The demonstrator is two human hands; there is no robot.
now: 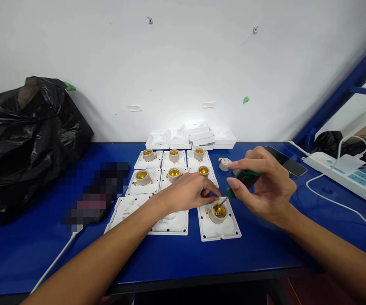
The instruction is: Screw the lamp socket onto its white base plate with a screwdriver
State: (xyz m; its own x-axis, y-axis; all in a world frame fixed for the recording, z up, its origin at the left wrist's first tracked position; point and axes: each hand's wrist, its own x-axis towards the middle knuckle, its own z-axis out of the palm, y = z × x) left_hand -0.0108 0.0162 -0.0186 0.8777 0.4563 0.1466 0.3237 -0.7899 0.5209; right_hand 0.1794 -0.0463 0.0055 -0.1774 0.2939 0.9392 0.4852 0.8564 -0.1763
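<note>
My right hand (265, 182) is closed around a green-handled screwdriver (244, 180), whose metal tip reaches down into the brass-lined lamp socket (218, 211) on a white square plate (221, 228). My left hand (187, 192) rests on the table just left of that socket, its fingers pinched together by the socket's rim; what they hold, if anything, is too small to see. Beside my left hand, further white plates (170, 224) lie flat. Behind them stand several assembled sockets on plates (174, 173) in rows.
Empty white plates (198, 137) are stacked against the wall. A loose socket part (224, 164) and a phone (286, 161) lie at right, with a white power strip (345, 176) and cables. A black plastic bag (23, 140) fills the left side. The table's front edge (202, 279) is near.
</note>
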